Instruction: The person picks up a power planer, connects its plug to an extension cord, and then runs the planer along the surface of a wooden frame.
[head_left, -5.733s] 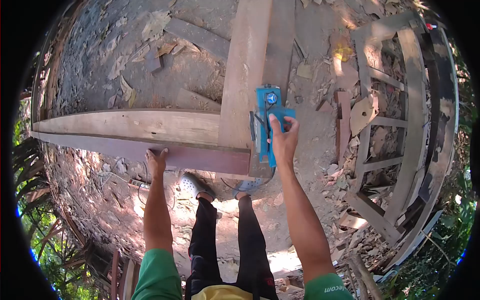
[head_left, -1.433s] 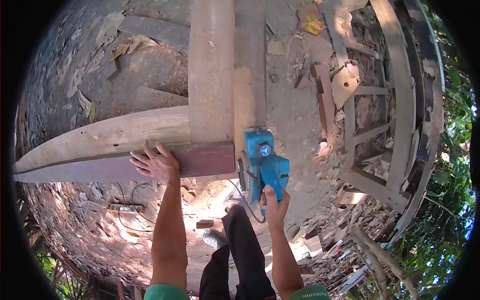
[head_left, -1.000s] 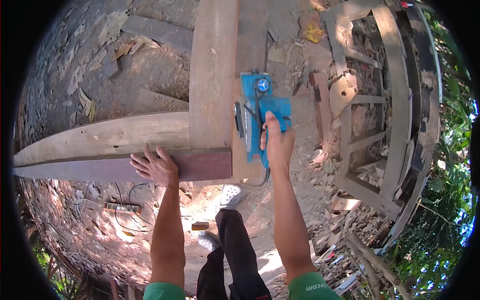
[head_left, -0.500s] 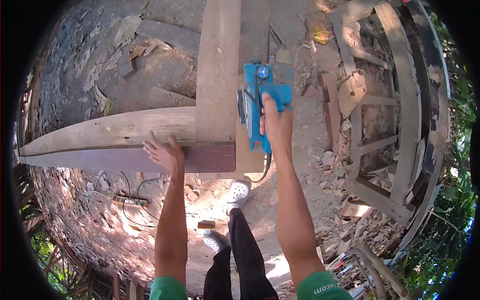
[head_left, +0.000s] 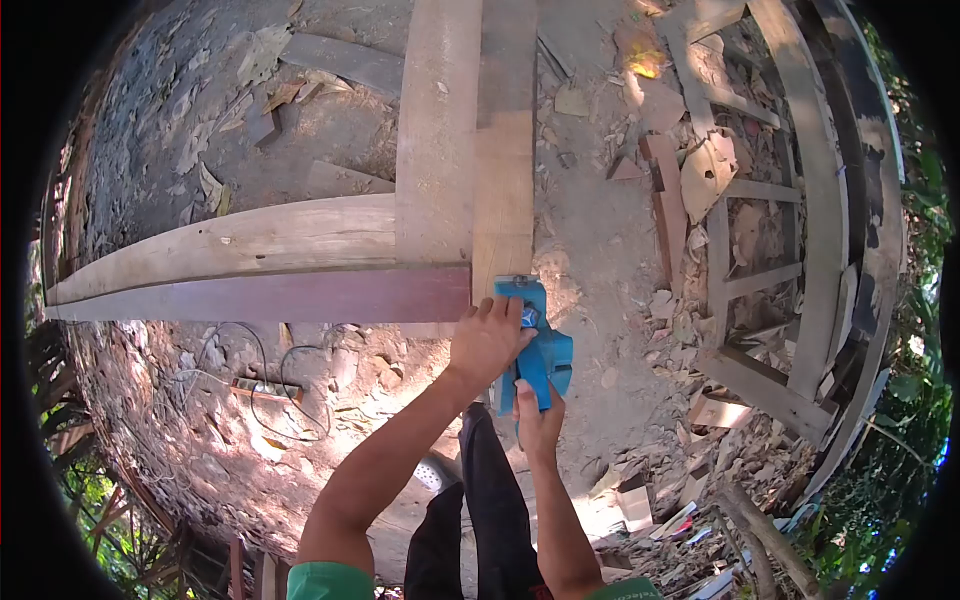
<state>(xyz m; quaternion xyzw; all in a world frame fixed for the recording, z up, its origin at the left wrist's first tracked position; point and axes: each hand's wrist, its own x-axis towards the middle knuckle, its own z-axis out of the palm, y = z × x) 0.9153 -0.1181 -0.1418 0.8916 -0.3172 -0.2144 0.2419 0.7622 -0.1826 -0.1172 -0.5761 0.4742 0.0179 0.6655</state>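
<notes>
A blue electric planer [head_left: 545,362] sits upright at the near end of a long wooden plank [head_left: 505,190]. My right hand [head_left: 539,415] is wrapped round its rear handle. My left hand [head_left: 489,342] lies against the front part of the planer, by its knob, with the fingertips near the plank's end; its fingers are bent over and partly hidden. Left of the planer, a reddish-brown board [head_left: 400,294] runs along a pale curved board [head_left: 300,236], and both meet a wide upright board [head_left: 437,130].
Wooden frames [head_left: 815,200] stand on the right, with scrap wood and dry leaves around them. A power strip [head_left: 267,390] with black cables lies on the ground at lower left. My shoe [head_left: 432,474] and dark trouser legs show below. Branches [head_left: 765,540] lie at lower right.
The planer has moved down toward me, to the plank's near end. My left hand has left the reddish board and come right onto the planer.
</notes>
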